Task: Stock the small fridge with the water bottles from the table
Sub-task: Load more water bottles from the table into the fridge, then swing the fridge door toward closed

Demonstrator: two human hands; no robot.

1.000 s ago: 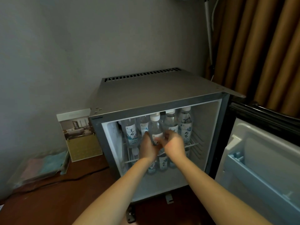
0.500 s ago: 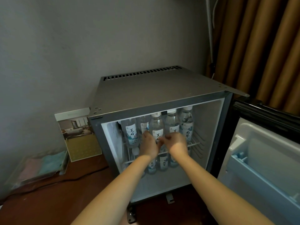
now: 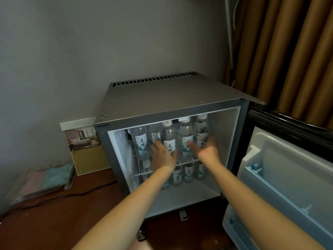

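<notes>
The small grey fridge (image 3: pixel 173 98) stands open on the dark wooden table (image 3: pixel 54 217). Several clear water bottles with white labels stand on its upper wire shelf (image 3: pixel 187 162), and more stand below. My left hand (image 3: pixel 163 156) reaches onto the shelf and holds the lower part of the front middle water bottle (image 3: pixel 169 139) between thumb and fingers. My right hand (image 3: pixel 207 149) is spread a little to the right, its fingers against the right-hand bottles (image 3: pixel 201 130), gripping nothing.
The fridge door (image 3: pixel 288 170) hangs open on the right, its pale blue door shelves facing me. Brown curtains (image 3: pixel 288 51) hang behind it. A framed card (image 3: pixel 84 147) leans on the wall to the left. A clear pouch (image 3: pixel 41 183) and a black cable (image 3: pixel 72 195) lie on the table.
Both hands were together on the middle bottle. They have since moved apart: my right hand slid right and opened, and my left hand stayed at the bottle's base.
</notes>
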